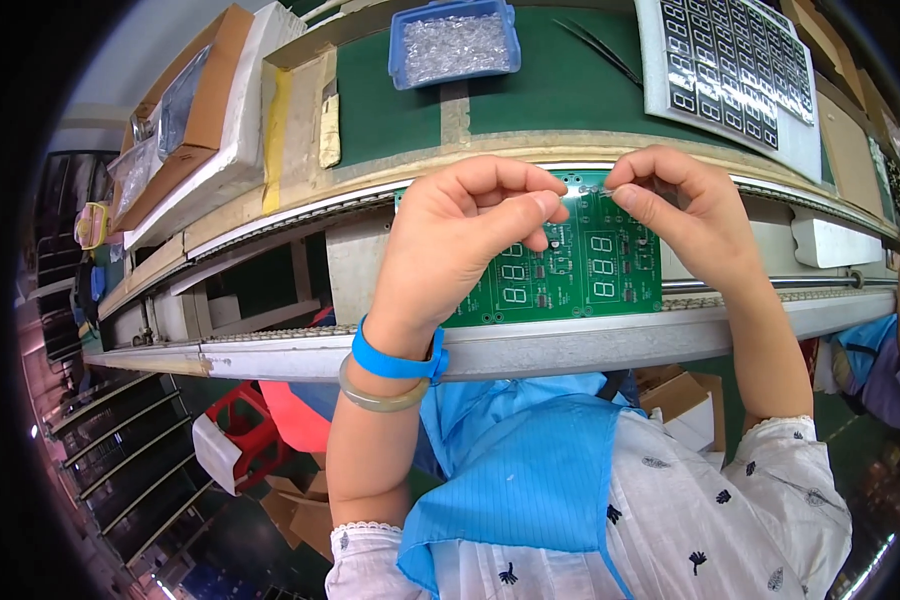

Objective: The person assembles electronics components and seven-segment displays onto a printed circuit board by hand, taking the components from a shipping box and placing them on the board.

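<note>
Closely poised, with little room for a slip

At the far left, a brown cardboard box point(217, 100) holding clear plastic bags sits at the bench's edge. Further right, a blue plastic tray point(400, 62) is heaped with small clear pieces point(455, 48); a stray one dropped among them would probably be hard to pick out.

Next comes the person's left hand point(460, 220), a bright blue band point(398, 362) around its wrist. Its thumb and forefinger are drawn close together, though whether anything sits between them cannot be told. The wrist crosses the pale metal front rail point(530, 350), so a careless shift could bring the band against the board.

The green printed circuit board point(576, 290), with white digit outlines, lies between the rails beneath both hands. Pressing unevenly on it might tilt or slide it.

Beyond its far edge lie thin dark tweezers point(600, 50), well apart from the fingers. The right hand point(695, 215) pinches thumb to forefinger over the board's upper right part; again, any held piece is too small to make out. If that pinch slackened, something tiny could fall into the gap beside the board. Rightmost, black digit displays point(735, 65) stand in rows on a white foam sheet point(655, 60).
</note>
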The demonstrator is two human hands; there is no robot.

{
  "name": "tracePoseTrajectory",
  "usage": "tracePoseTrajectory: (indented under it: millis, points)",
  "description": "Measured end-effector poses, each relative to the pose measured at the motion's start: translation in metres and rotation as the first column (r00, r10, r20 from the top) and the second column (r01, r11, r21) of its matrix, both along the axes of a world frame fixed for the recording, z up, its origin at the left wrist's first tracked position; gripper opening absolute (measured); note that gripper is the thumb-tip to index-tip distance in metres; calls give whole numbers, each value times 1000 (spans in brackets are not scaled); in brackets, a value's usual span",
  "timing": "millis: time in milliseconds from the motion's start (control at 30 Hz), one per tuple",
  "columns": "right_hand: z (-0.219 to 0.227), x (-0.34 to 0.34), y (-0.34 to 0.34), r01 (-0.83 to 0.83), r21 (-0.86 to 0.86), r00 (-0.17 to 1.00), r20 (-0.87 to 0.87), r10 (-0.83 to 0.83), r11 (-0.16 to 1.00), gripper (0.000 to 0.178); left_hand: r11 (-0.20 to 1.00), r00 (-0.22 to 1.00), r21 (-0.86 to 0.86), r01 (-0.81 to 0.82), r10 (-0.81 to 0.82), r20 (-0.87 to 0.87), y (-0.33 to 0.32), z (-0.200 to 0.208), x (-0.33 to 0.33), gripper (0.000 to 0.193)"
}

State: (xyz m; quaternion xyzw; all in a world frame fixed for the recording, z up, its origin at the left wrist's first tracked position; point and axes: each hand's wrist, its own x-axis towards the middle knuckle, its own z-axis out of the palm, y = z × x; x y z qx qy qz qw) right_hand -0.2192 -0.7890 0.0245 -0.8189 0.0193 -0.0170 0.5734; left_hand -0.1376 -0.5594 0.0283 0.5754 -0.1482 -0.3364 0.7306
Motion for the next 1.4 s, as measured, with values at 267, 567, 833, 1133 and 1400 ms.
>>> tracePoseTrajectory:
  millis: [267, 567, 833, 1133, 1400]
  points:
    - [-4, 1, 0, 14, -40, 1000, 11, -14, 999, 18, 995, 994, -95, 14, -24, -110, 3, -9, -1, 22]
    - [-1, 0, 1, -22, -241, 985, 161, 63, 970, 12, 998, 996, 27, -55, 53, 76, -3, -7, -7, 21]
    - [-4, -1, 5, 15, -560, 940, 290, 180, 828, 8, 974, 947, 182, -138, 76, 313, -4, -10, -11, 17]
    - [-9, 4, 15, 40, -726, 928, 283, 244, 687, 6, 966, 855, 152, -211, 107, 507, -4, -20, -11, 12]
    - [-11, 7, 18, 43, -798, 923, 262, 283, 601, 6, 964, 790, 104, -243, 135, 598, -4, -22, -10, 12]
